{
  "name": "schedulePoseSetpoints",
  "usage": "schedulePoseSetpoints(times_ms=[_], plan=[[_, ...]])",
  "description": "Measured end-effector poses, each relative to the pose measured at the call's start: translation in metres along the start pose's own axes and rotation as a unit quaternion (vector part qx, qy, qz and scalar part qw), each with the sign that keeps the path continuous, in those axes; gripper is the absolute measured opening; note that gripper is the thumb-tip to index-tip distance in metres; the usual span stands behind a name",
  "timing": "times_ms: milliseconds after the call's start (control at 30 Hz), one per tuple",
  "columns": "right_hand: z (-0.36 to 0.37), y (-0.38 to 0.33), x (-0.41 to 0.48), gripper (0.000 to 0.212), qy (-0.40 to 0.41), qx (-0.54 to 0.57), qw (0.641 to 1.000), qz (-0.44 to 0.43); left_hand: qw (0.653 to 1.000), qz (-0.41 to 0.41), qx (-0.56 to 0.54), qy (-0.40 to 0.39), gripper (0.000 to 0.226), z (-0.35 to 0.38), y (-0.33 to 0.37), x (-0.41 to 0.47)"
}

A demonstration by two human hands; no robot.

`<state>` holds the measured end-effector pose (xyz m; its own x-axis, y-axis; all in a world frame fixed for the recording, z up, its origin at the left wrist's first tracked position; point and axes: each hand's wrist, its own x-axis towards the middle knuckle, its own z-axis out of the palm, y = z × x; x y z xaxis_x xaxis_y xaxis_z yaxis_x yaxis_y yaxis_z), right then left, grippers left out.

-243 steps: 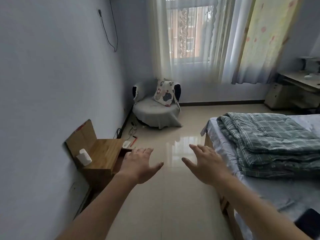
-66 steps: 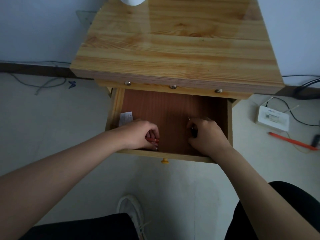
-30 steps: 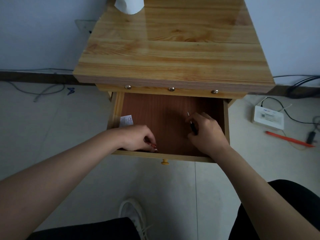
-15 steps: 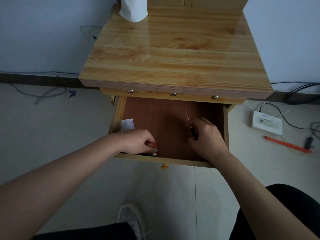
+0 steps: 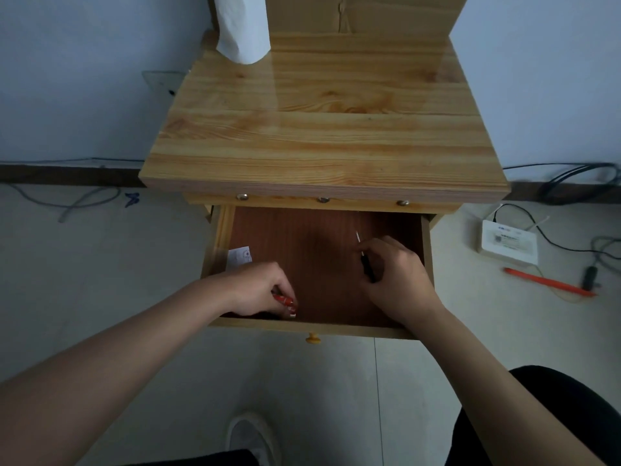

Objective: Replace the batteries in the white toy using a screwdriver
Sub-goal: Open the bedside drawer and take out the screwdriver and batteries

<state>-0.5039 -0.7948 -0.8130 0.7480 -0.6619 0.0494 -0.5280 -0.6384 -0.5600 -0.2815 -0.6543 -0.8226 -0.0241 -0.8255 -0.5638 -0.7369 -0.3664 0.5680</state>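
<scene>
Inside the open drawer (image 5: pixel 215 264) at mid-frame, red batteries (image 5: pixel 286 301) were pinched by curled fingers of the left hand (image 5: pixel 258 290), and the screwdriver (image 5: pixel 367 265) was clamped in the right hand (image 5: pixel 398 280).

The left hand (image 5: pixel 262 290) covers most of the red batteries (image 5: pixel 285 301), so their number cannot be told. The right hand (image 5: pixel 396 277) hides the near end of the screwdriver (image 5: pixel 366 264). The top edge cuts off the white paper roll (image 5: pixel 242 31). Print on the paper slip (image 5: pixel 240 256) is too small to read.
</scene>
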Motion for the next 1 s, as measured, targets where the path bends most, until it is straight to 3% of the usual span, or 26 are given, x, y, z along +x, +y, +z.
schedulePoseSetpoints(times_ms=[133, 300, 467, 833, 1000], plan=[[-0.013, -0.004, -0.002, 0.041, -0.008, 0.016, 1.000, 0.005, 1.000, -0.011, -0.002, 0.021, 0.021, -0.008, 0.010, -0.001], [-0.044, -0.022, -0.013, 0.045, -0.028, 0.029, 0.999, 0.033, 0.983, 0.000, -0.086, 0.161, 0.022, -0.035, 0.049, -0.017], [-0.113, -0.062, -0.028, 0.053, -0.049, 0.066, 0.995, 0.065, 0.962, -0.011, -0.152, 0.227, 0.022, -0.058, 0.109, -0.069], [-0.395, -0.197, -0.064, 0.058, 0.057, 0.181, 0.974, 0.122, 0.921, -0.005, -0.257, 0.293, 0.023, -0.185, 0.345, -0.228], [-0.528, -0.249, -0.108, 0.063, 0.123, 0.196, 0.964, 0.133, 0.921, 0.057, -0.250, 0.294, 0.022, -0.239, 0.470, -0.293]])
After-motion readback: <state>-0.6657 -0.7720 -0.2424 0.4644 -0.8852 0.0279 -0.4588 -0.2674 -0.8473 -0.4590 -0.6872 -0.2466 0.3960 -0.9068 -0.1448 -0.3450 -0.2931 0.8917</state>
